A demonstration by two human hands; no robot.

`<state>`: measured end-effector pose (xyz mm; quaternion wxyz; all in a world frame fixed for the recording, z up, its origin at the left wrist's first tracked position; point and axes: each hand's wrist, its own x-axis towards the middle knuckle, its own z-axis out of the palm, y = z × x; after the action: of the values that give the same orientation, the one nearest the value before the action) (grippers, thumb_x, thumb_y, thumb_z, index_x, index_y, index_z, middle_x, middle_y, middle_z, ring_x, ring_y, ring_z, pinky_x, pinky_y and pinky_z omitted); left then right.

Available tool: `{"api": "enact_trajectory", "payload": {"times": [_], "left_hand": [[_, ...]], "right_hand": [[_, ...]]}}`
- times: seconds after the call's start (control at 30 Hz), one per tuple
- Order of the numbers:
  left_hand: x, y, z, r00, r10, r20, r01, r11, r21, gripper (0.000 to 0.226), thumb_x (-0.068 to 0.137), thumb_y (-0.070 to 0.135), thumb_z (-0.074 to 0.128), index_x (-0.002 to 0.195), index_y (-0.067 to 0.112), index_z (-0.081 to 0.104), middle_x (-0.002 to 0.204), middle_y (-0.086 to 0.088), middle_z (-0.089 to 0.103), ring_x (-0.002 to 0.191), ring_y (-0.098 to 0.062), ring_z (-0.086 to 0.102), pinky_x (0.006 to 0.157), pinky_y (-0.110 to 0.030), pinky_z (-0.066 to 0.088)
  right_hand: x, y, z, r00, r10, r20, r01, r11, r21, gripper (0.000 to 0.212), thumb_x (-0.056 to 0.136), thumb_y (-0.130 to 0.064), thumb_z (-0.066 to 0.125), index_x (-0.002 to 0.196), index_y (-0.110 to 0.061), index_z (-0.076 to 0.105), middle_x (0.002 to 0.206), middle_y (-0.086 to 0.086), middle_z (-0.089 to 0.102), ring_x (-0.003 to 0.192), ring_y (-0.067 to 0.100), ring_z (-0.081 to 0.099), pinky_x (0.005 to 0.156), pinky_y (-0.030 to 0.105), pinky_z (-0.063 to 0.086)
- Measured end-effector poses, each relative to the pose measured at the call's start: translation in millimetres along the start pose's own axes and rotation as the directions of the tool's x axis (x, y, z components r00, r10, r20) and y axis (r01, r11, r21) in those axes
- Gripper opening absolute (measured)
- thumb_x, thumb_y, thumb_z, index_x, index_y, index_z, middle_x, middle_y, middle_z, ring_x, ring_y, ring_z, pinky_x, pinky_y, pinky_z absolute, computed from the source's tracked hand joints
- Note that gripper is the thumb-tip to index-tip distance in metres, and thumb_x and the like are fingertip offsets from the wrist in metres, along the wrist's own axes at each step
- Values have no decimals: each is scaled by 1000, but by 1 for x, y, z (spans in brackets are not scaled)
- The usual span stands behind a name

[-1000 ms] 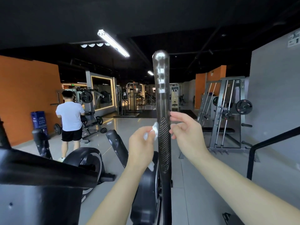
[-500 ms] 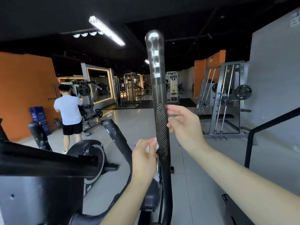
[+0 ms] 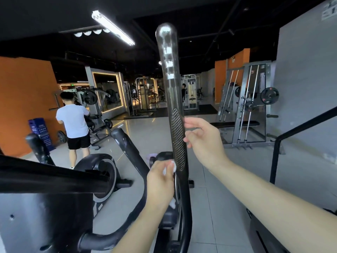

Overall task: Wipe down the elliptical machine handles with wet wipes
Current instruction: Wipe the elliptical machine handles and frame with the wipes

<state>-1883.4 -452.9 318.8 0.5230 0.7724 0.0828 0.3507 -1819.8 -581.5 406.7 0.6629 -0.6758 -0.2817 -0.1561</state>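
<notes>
A: Dim room; where's the light from?
B: Mostly 1 ceiling tube (image 3: 113, 28), plus a glowing strip round the mirror (image 3: 107, 92). Both streak the glossy floor (image 3: 142, 126).
A: Glare?
B: White patches on the handle (image 3: 167, 52). Ceiling nearly black; edges bow; right hand (image 3: 206, 143) slightly smeared.

L hand (image 3: 160, 178) on the move: 1 s ago it was up at the top end of the oval ribbed grip patch (image 3: 177, 139) on the tall glossy black upright handle (image 3: 169, 84), half a sec ago near the patch's lower part, and now it's down at the bottom end. The white wet wipe (image 3: 172, 166) went down w/ it, pinched vs the handle's left edge. R hand (image 3: 206, 141) sits a touch lower beside the patch than before.
</notes>
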Motion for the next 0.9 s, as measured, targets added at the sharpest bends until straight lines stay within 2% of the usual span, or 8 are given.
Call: {"api": "enact_trajectory", "payload": {"times": [0.13,0.3,0.4,0.53,0.6,0.67,0.77,0.9], "left_hand": [[-2,19,-14,996,88,-26,-89,993,-81,26,105,20,57,89,33,73,85,14,68,80,-8,62,54,-10,46],[6,60,-23,976,219,-7,-217,964,-154,18,103,30,60,107,40,75,89,16,71,72,-16,67,67,-32,49],[16,63,-25,961,270,-60,-276,951,-141,16,98,25,67,109,34,75,101,15,71,97,-9,68,85,-41,58],[30,45,-23,986,132,-106,-142,986,-91,23,97,26,68,120,28,71,106,12,70,104,-10,66,101,-38,52],[32,34,-17,999,42,-5,-42,995,-89,13,100,26,64,108,30,73,90,10,72,89,-15,67,94,-36,54],[28,25,-12,997,1,80,9,992,-127,19,104,26,57,93,29,73,60,13,60,63,-12,56,73,-26,51],[25,12,-9,994,-32,100,49,984,-171,20,105,25,56,112,24,74,55,14,55,52,-7,49,57,-15,44],[18,-5,-6,987,-71,144,96,980,-174,22,104,23,58,118,16,73,46,7,49,43,-8,44,46,-18,39]], "right_hand": [[-13,10,0,999,3,-40,-6,998,-63,27,95,-1,61,103,-26,62,102,1,66,83,19,71,76,37,57],[-30,-8,1,995,-22,101,15,997,70,5,97,-12,69,98,-16,72,88,1,76,78,14,72,65,29,57],[-27,-17,4,997,-53,61,43,987,158,9,93,-2,72,99,-9,75,92,5,77,78,15,72,66,29,57],[6,-37,2,903,-421,-90,404,901,-159,7,93,-9,75,96,-14,78,103,0,69,97,7,65,82,22,54],[24,-47,7,817,-576,-30,544,786,-293,8,95,-8,72,100,-9,78,106,4,63,96,10,60,80,23,51],[33,-41,12,739,-666,97,640,651,-407,10,97,-6,69,102,-3,77,103,7,59,96,19,58,84,33,51],[18,-1,12,678,-697,234,695,503,-513,9,98,-3,66,100,-1,75,97,8,60,92,26,56,81,36,47],[-36,55,10,885,-420,200,458,717,-525,14,94,0,66,82,6,59,91,7,50,88,19,48,84,33,39]]}}
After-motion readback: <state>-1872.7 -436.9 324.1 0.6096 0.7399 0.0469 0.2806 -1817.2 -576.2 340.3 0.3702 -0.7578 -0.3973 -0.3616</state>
